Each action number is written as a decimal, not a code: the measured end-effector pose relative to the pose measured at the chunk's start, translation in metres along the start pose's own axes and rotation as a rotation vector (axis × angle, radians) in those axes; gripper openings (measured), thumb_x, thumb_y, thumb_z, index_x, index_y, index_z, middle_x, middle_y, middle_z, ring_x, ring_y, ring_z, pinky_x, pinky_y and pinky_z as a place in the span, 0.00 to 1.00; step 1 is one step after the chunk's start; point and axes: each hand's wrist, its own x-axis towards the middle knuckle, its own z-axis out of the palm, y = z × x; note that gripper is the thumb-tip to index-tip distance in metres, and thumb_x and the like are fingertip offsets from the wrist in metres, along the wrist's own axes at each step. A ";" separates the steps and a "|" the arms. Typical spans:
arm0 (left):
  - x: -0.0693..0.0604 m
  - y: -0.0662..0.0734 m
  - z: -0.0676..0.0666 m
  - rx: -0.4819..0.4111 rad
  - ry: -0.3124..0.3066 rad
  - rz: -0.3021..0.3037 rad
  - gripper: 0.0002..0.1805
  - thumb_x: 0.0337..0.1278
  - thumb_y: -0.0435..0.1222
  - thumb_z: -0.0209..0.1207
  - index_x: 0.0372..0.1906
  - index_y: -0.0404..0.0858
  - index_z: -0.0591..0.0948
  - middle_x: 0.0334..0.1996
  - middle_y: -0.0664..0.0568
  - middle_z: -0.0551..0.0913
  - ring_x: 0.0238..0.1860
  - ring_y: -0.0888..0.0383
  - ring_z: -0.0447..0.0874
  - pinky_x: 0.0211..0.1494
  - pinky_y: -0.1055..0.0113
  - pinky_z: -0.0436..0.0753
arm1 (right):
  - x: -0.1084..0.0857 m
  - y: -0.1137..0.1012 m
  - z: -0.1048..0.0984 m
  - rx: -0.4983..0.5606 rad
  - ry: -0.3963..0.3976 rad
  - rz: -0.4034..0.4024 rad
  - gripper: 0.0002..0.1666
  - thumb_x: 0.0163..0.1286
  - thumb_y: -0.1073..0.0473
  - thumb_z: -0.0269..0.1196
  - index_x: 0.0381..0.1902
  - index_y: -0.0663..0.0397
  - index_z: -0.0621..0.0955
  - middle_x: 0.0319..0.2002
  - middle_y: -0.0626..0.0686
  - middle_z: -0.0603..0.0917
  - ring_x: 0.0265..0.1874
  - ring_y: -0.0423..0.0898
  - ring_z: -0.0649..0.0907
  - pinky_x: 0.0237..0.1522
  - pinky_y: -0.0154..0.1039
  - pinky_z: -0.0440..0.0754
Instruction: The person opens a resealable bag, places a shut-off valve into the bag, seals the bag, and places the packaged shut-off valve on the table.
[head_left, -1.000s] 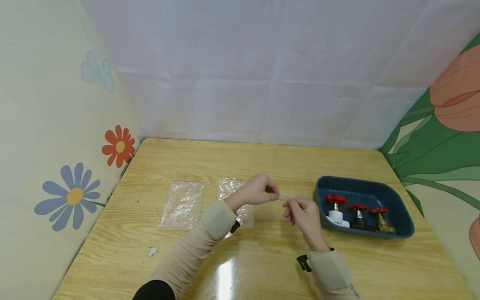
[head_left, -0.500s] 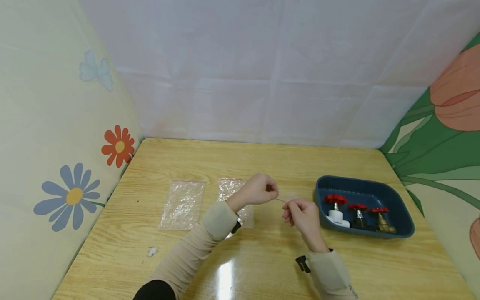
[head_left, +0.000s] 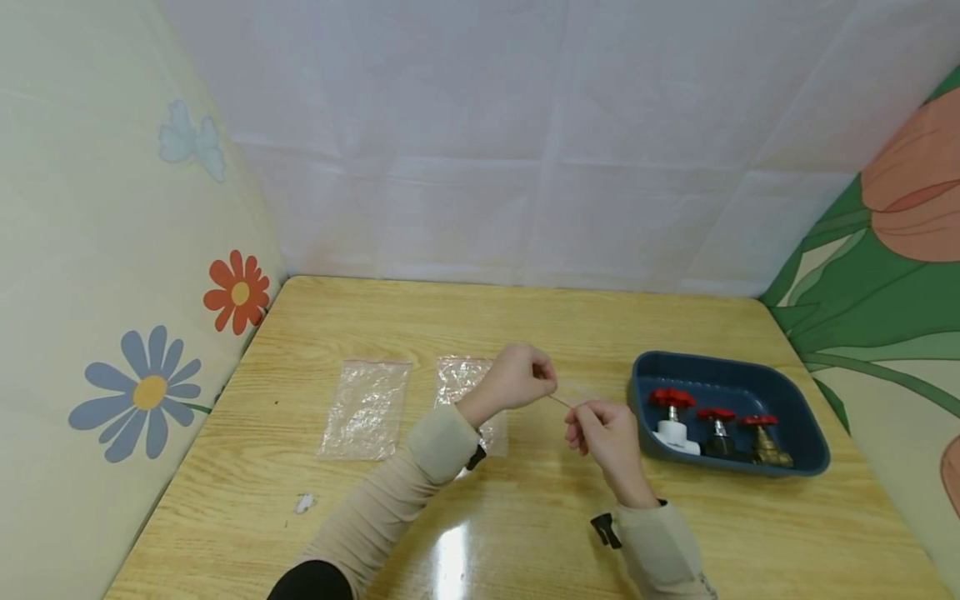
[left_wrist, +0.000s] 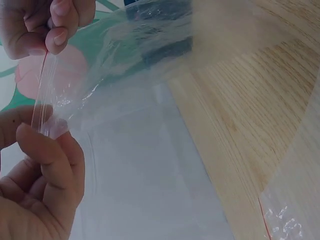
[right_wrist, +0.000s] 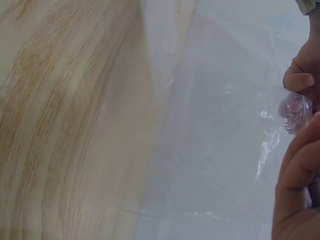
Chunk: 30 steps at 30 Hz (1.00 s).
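Between my hands hangs a clear zip bag (left_wrist: 120,82) with a red line along its mouth. My left hand (head_left: 517,379) pinches one end of that mouth between thumb and fingers. At the other end, the right hand (head_left: 609,433) pinches the strip, fingers curled. In the head view the mouth shows as a thin line slanting down to the right, with the bag's body barely visible. The right wrist view shows the bag's film (right_wrist: 220,140) spread out, see-through, over the table and backdrop. Whether the seal is parted cannot be made out.
Two more clear zip bags lie flat on the wooden table (head_left: 420,317): a left bag (head_left: 367,408) and another bag (head_left: 459,375) partly under the left arm. At right, a dark blue tray (head_left: 727,371) holds a white valve (head_left: 672,429), black valve (head_left: 718,437) and brass valve (head_left: 767,446), all red-handled.
My left hand has risen slightly, so the bag's mouth now slants more steeply down towards the right hand. Both hands keep their pinch. The tray and the lying bags stay put.
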 end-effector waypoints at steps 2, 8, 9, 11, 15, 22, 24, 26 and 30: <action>0.000 0.001 0.000 -0.021 0.009 -0.028 0.04 0.43 0.26 0.59 0.22 0.34 0.82 0.17 0.54 0.78 0.16 0.66 0.71 0.20 0.76 0.75 | -0.001 0.000 0.000 0.002 -0.004 -0.001 0.12 0.58 0.72 0.49 0.20 0.74 0.77 0.11 0.53 0.76 0.10 0.42 0.75 0.12 0.32 0.72; 0.000 0.003 0.002 -0.016 0.020 -0.058 0.04 0.46 0.26 0.58 0.22 0.34 0.81 0.17 0.54 0.77 0.12 0.64 0.72 0.17 0.75 0.75 | -0.001 0.000 0.000 -0.003 -0.013 -0.004 0.12 0.58 0.72 0.50 0.19 0.75 0.77 0.11 0.53 0.76 0.09 0.42 0.74 0.11 0.31 0.72; -0.001 0.003 0.002 0.002 0.026 -0.052 0.04 0.46 0.26 0.58 0.22 0.35 0.80 0.17 0.55 0.77 0.13 0.64 0.72 0.18 0.76 0.75 | -0.001 0.000 0.000 -0.003 -0.017 -0.004 0.13 0.58 0.72 0.50 0.19 0.75 0.77 0.11 0.53 0.76 0.09 0.42 0.74 0.11 0.31 0.72; -0.001 0.003 0.002 0.034 0.044 -0.036 0.04 0.45 0.26 0.58 0.22 0.35 0.81 0.17 0.55 0.77 0.15 0.65 0.72 0.19 0.77 0.75 | -0.002 0.001 0.000 -0.005 -0.026 -0.006 0.13 0.58 0.72 0.49 0.19 0.76 0.76 0.11 0.54 0.75 0.09 0.42 0.74 0.11 0.31 0.72; -0.001 0.004 0.003 0.090 0.086 0.000 0.05 0.45 0.26 0.58 0.21 0.36 0.81 0.17 0.56 0.77 0.18 0.65 0.71 0.22 0.78 0.73 | -0.002 0.002 0.000 -0.001 -0.045 -0.014 0.13 0.58 0.72 0.49 0.18 0.75 0.76 0.11 0.54 0.75 0.09 0.43 0.74 0.11 0.32 0.71; -0.002 0.004 0.002 0.118 0.151 0.021 0.04 0.45 0.26 0.57 0.23 0.35 0.81 0.17 0.55 0.76 0.18 0.65 0.70 0.21 0.78 0.71 | -0.004 0.001 -0.001 0.005 -0.090 -0.015 0.13 0.57 0.74 0.49 0.16 0.74 0.75 0.12 0.55 0.74 0.09 0.42 0.72 0.10 0.30 0.68; -0.002 0.004 0.002 0.128 0.162 0.027 0.04 0.45 0.26 0.57 0.23 0.35 0.81 0.17 0.55 0.76 0.17 0.65 0.69 0.21 0.78 0.71 | -0.004 0.001 -0.002 -0.003 -0.101 -0.010 0.13 0.58 0.74 0.49 0.16 0.74 0.75 0.13 0.55 0.73 0.09 0.42 0.71 0.10 0.30 0.67; -0.002 0.003 0.003 0.140 0.167 0.031 0.04 0.45 0.26 0.57 0.23 0.35 0.81 0.17 0.55 0.76 0.17 0.66 0.69 0.21 0.79 0.70 | -0.005 0.001 -0.002 -0.012 -0.110 0.001 0.14 0.58 0.73 0.49 0.16 0.73 0.75 0.13 0.54 0.73 0.09 0.42 0.71 0.10 0.30 0.67; -0.001 0.003 0.005 0.167 0.190 0.050 0.04 0.46 0.26 0.57 0.24 0.34 0.80 0.17 0.54 0.76 0.17 0.65 0.69 0.21 0.79 0.70 | -0.006 0.000 -0.002 -0.031 -0.127 0.026 0.15 0.60 0.72 0.49 0.16 0.72 0.76 0.13 0.54 0.74 0.09 0.43 0.71 0.11 0.31 0.67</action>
